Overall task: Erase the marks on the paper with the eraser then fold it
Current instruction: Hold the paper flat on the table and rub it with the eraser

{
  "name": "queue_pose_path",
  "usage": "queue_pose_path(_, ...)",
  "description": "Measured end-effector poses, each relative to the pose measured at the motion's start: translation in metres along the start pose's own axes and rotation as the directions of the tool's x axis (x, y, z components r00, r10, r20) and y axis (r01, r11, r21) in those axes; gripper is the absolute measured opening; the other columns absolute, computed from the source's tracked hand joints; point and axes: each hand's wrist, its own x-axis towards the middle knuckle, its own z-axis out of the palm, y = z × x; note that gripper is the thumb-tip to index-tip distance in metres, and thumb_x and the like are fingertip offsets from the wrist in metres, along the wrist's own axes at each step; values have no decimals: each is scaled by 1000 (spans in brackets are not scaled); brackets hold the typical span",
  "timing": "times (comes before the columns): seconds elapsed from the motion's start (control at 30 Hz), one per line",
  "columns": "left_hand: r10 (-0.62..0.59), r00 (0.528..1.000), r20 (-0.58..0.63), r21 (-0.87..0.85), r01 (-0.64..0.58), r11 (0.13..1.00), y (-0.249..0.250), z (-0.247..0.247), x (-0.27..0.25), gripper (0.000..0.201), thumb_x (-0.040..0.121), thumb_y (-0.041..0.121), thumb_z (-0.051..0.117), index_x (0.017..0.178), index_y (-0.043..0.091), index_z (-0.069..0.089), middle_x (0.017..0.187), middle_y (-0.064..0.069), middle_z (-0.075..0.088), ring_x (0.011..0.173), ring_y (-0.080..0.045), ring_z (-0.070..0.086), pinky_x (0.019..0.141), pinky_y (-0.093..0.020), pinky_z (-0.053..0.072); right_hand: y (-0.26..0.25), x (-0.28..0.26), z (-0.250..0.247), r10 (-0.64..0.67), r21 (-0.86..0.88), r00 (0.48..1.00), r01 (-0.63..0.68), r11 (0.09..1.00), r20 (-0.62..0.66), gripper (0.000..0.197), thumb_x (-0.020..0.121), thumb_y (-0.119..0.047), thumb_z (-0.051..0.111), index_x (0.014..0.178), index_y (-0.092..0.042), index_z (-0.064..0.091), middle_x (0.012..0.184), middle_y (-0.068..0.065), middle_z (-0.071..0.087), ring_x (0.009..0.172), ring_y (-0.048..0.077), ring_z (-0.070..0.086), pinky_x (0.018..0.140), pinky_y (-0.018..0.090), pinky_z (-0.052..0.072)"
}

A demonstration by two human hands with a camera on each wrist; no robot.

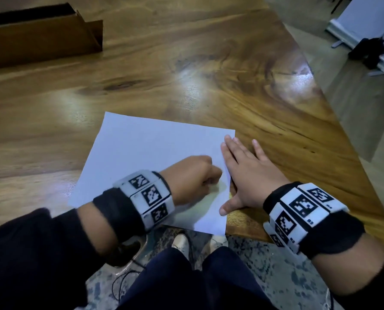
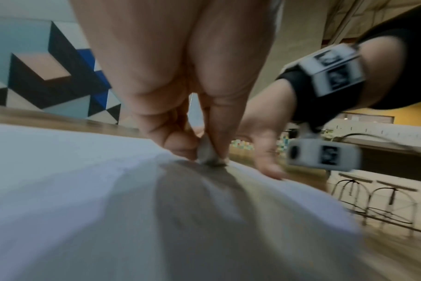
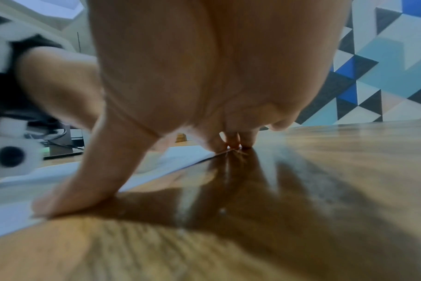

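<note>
A white sheet of paper (image 1: 146,157) lies flat on the wooden table (image 1: 186,70), its near edge over the table's front edge. My left hand (image 1: 192,175) is curled over the sheet's right part and pinches a small whitish eraser (image 2: 207,155), whose tip touches the paper (image 2: 72,180). My right hand (image 1: 247,173) lies flat with straight fingers spread across the sheet's right edge, thumb (image 3: 67,192) on the paper (image 3: 10,222) and fingertips (image 3: 233,141) on the wood. No marks are readable on the sheet from here.
A brown cardboard box (image 1: 39,39) sits at the table's far left. The table's right edge (image 1: 334,121) runs diagonally, with floor beyond. My legs and shoes (image 1: 181,243) are below the near edge. Stools (image 2: 373,199) stand beyond the table in the left wrist view.
</note>
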Motion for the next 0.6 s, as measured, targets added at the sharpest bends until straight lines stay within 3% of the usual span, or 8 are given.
queue_pose_path(0.07,43,993,106,-8,-43,999,1,8,-19,8,81,12,56,84,7,61,86,-8,52,81,-27,54,72,-34,42,0,0,0,5,6,1000,-5,1000,-2,142,58,-76,63,146,-6,-23,153,8,-32,142,18,-27,115,47,-17)
queue_pose_path(0.17,40,974,222,-32,-34,999,2,6,-24,16,80,18,59,92,10,65,94,-11,59,85,-24,55,73,-29,41,-1,0,0,6,8,1000,-6,1000,3,141,59,-75,64,145,-6,-24,153,8,-32,142,19,-28,116,47,-16)
queue_pose_path(0.27,-14,997,80,-2,14,1000,-1,-7,-1,17,78,14,60,94,12,64,88,-7,59,78,-19,51,72,-27,40,0,0,0,6,1,1000,-6,1000,2,141,59,-76,63,146,-7,-24,153,8,-32,142,19,-27,116,47,-15)
queue_pose_path(0.37,-51,997,-59,-8,50,999,-5,-6,9,11,80,15,60,90,11,62,83,-1,48,74,-17,45,69,-25,37,-1,0,0,10,-10,1000,-10,1000,11,141,58,-77,62,145,-7,-25,153,8,-33,142,19,-27,115,48,-16)
queue_pose_path(0.43,-24,1000,-1,-25,24,999,-4,2,-4,10,80,13,59,88,10,62,84,-5,49,74,-16,44,66,-24,33,-1,0,0,10,-8,1000,-10,1000,13,141,58,-77,62,145,-7,-24,153,8,-32,142,19,-27,115,49,-15)
queue_pose_path(0.53,24,980,196,-65,-11,998,0,9,-25,15,79,18,60,91,11,65,92,-9,57,76,-15,47,68,-25,36,0,-1,-1,12,-10,1000,-12,1000,13,141,59,-77,62,145,-6,-24,153,8,-32,142,18,-27,115,50,-14)
queue_pose_path(0.6,20,977,213,-52,-10,999,-2,3,-21,17,78,20,62,93,13,66,91,-8,60,77,-14,48,70,-26,39,-1,-1,-1,13,-15,1000,-13,1000,18,141,59,-77,61,145,-6,-24,153,8,-32,142,19,-28,115,51,-13)
